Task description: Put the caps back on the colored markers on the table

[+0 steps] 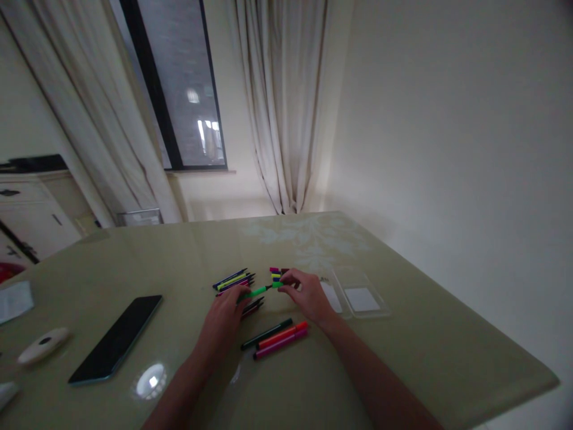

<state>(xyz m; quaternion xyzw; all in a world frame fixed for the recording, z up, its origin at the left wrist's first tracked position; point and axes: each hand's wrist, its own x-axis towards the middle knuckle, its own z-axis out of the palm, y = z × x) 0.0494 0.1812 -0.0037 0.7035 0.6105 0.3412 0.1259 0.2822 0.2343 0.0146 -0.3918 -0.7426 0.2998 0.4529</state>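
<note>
My left hand (226, 316) grips the barrel of a green marker (258, 291) low over the table. My right hand (307, 292) pinches the marker's cap end, its fingers closed. Just beyond the hands lies a bundle of several markers (233, 279) and a small cluster of coloured caps (276, 273). Under my left hand a few more markers (253, 307) lie on the table. Nearer to me, a dark green, a red and a pink marker (280, 336) lie side by side.
A clear plastic case with its lid (362, 298) lies open to the right of my hands. A black phone (117, 337) lies at left, with a white oval object (43, 344) beyond it. The olive table (425, 358) ends at right near a wall.
</note>
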